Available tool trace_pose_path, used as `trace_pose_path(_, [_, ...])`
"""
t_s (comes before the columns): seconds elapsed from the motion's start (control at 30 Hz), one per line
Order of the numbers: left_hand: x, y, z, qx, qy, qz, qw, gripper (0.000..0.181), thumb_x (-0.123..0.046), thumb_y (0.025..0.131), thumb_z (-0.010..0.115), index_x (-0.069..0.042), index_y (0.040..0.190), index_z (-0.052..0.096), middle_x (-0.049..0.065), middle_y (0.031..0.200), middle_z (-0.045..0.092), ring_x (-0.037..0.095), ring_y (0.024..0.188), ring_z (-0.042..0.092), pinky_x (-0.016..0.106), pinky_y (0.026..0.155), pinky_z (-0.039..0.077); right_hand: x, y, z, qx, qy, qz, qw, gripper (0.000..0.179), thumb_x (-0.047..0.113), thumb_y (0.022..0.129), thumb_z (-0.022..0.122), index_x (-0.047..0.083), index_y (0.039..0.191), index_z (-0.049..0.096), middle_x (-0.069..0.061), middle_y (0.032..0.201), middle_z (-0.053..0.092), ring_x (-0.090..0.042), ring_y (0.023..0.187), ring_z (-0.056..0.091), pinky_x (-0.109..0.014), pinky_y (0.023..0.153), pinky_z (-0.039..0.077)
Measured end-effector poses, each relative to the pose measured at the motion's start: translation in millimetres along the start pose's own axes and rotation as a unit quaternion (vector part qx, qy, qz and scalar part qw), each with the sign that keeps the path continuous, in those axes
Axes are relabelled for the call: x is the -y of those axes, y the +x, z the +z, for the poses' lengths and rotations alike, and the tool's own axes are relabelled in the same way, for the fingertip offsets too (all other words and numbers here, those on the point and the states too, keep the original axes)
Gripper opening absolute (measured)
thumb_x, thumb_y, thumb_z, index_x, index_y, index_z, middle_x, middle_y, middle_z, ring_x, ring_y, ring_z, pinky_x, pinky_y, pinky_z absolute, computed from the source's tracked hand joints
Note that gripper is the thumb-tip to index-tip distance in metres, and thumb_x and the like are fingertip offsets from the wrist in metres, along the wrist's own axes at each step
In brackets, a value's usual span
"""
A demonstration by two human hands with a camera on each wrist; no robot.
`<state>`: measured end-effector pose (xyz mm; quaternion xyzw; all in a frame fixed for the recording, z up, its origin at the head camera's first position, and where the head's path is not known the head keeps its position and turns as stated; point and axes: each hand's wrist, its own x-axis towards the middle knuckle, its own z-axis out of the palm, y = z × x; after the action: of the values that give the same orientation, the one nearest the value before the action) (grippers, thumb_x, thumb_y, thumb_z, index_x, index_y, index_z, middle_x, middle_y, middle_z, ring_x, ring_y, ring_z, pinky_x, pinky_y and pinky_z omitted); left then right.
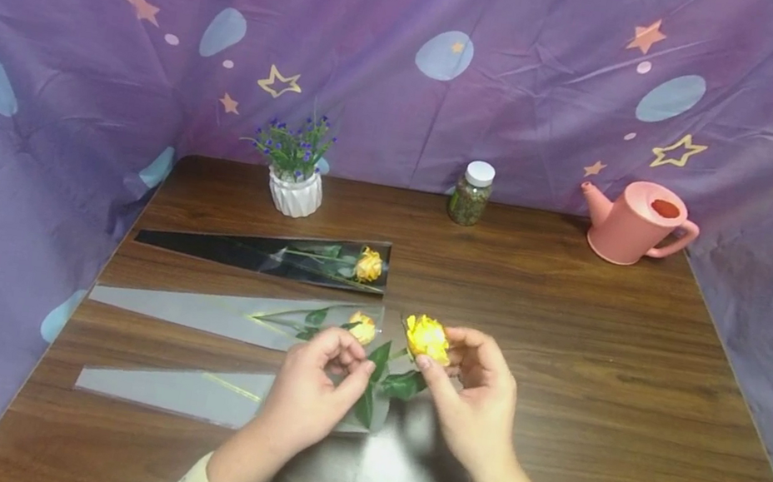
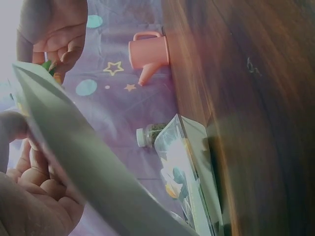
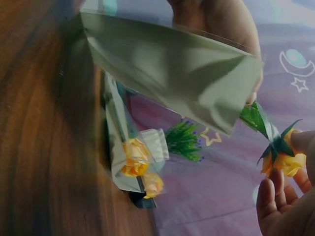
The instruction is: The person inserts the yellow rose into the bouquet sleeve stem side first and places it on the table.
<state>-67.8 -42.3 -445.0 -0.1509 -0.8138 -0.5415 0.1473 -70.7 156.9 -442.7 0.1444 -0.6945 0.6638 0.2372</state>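
Note:
My right hand holds a yellow rose by its bloom, thumb on the near side and fingers behind. Green leaves spread from its stem toward my left hand. The left fingers are curled, with thumb and forefinger pinched together right at a leaf. Below that hand runs a long grey, clear-fronted flower sleeve, its wide end raised off the table, as the right wrist view shows with the sleeve in front of the left hand. Most of the rose's stem is hidden behind the left hand.
Beyond lie a grey sleeve and a black sleeve, each with a yellow rose inside. Along the table's back stand a white pot of blue flowers, a white-lidded jar and a pink watering can. Purple cloth surrounds the table.

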Motion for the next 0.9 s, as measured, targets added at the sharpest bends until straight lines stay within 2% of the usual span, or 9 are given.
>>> trace_pose_path(0.2, [0.2, 2.2, 0.8, -0.02, -0.009, 0.017, 0.9996, 0.021, 0.005, 0.083, 0.079, -0.009, 0.089, 0.066, -0.004, 0.076, 0.069, 0.009, 0.069, 0.064, 0.03, 0.067, 0.06, 0, -6.7, 5, -0.002, -0.076, -0.033, 0.9965, 0.042, -0.02, 0.072, 0.083, -0.008, 0.108, 0.067, -0.009, 0.087, 0.068, -0.007, 0.071, 0.059, -0.016, 0.066, 0.052])
trace_pose_path(0.3, [-0.3, 3.5, 1.2, -0.029, -0.011, 0.03, 0.9991, 0.021, 0.006, 0.083, 0.079, -0.008, 0.089, 0.065, -0.002, 0.076, 0.069, 0.01, 0.068, 0.064, 0.03, 0.067, 0.06, 0, -8.4, 8, -0.005, -0.093, -0.055, 0.9942, 0.043, -0.018, 0.07, 0.085, -0.007, 0.108, 0.068, -0.013, 0.086, 0.068, -0.011, 0.069, 0.059, -0.017, 0.066, 0.052])
trace_pose_path(0.43, [-2.4, 5.2, 1.4, -0.038, -0.009, 0.039, 0.9985, 0.021, 0.006, 0.082, 0.079, -0.008, 0.09, 0.065, -0.001, 0.076, 0.069, 0.01, 0.068, 0.064, 0.031, 0.068, 0.06, -4, -11.3, 10, -0.007, -0.097, -0.085, 0.9916, 0.044, -0.016, 0.067, 0.087, -0.007, 0.106, 0.068, -0.014, 0.084, 0.068, -0.016, 0.067, 0.059, -0.017, 0.067, 0.052])
trace_pose_path(0.47, [-3.1, 5.5, 1.5, -0.039, -0.009, 0.039, 0.9984, 0.021, 0.006, 0.082, 0.079, -0.008, 0.09, 0.065, -0.001, 0.075, 0.069, 0.01, 0.069, 0.064, 0.031, 0.068, 0.06, -4, -12.0, 10, -0.006, -0.098, -0.089, 0.9912, 0.042, -0.013, 0.069, 0.087, -0.007, 0.105, 0.068, -0.013, 0.084, 0.068, -0.017, 0.066, 0.059, -0.017, 0.068, 0.052])
trace_pose_path(0.57, [-4.3, 6.3, 2.1, -0.05, -0.011, 0.04, 0.9979, 0.021, 0.006, 0.082, 0.079, -0.008, 0.089, 0.064, 0.0, 0.075, 0.069, 0.01, 0.068, 0.063, 0.031, 0.066, 0.059, -5, -14.2, 12, -0.001, -0.1, -0.098, 0.9901, 0.036, 0.009, 0.08, 0.091, -0.006, 0.103, 0.068, -0.012, 0.085, 0.068, -0.017, 0.067, 0.058, -0.017, 0.069, 0.051])
trace_pose_path(0.7, [-5.1, 7.1, 3.2, -0.062, -0.021, 0.044, 0.9969, 0.022, 0.007, 0.081, 0.078, -0.007, 0.088, 0.064, 0.0, 0.074, 0.069, 0.01, 0.067, 0.063, 0.031, 0.064, 0.058, -6, -16.4, 15, 0.007, -0.11, -0.118, 0.9869, 0.046, 0.039, 0.092, 0.083, -0.004, 0.102, 0.068, -0.011, 0.085, 0.068, -0.018, 0.067, 0.058, -0.019, 0.069, 0.05])
trace_pose_path(0.9, [-7.5, 9.0, 3.4, -0.072, -0.032, 0.042, 0.996, 0.021, 0.009, 0.081, 0.077, -0.006, 0.088, 0.063, 0.002, 0.073, 0.069, 0.011, 0.065, 0.063, 0.03, 0.062, 0.058, -8, -18.3, 15, 0.026, -0.106, -0.151, 0.9825, 0.043, 0.036, 0.091, 0.085, -0.002, 0.105, 0.071, -0.011, 0.088, 0.07, -0.02, 0.07, 0.059, -0.022, 0.066, 0.049])
